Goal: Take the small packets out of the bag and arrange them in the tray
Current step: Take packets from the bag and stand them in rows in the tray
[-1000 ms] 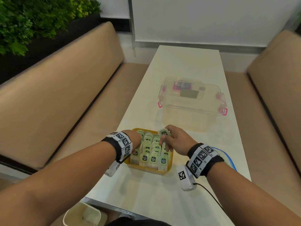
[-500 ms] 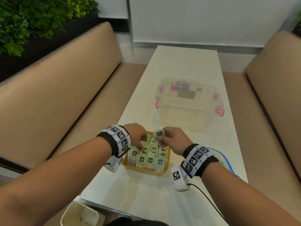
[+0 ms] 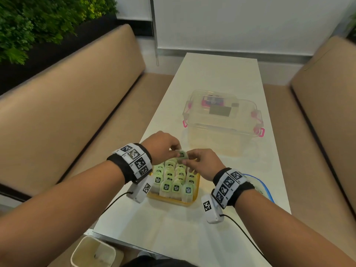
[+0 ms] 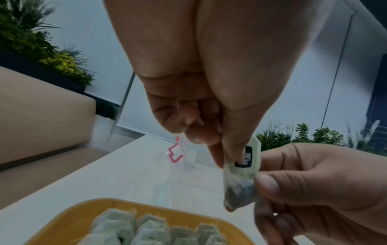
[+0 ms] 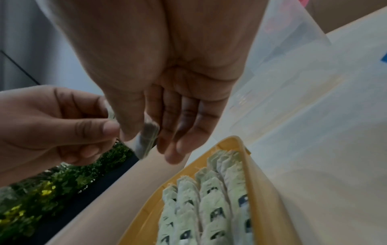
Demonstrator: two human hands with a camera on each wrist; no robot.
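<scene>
Packet (image 4: pixel 240 179) light, limp, pinched between left hand (image 3: pixel 163 146) and right hand (image 3: pixel 204 162) fingertips over tray (image 3: pixel 194 199); best gripped at stiffer tag.

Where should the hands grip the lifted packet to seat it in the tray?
Hold the packet by its stiff green tag end, from above, pouch hanging down. The soft pouch would likely crumple. The tray's rows stand tag-up and tightly packed, so a top pinch should keep the fingers clear of its neighbours.
</scene>
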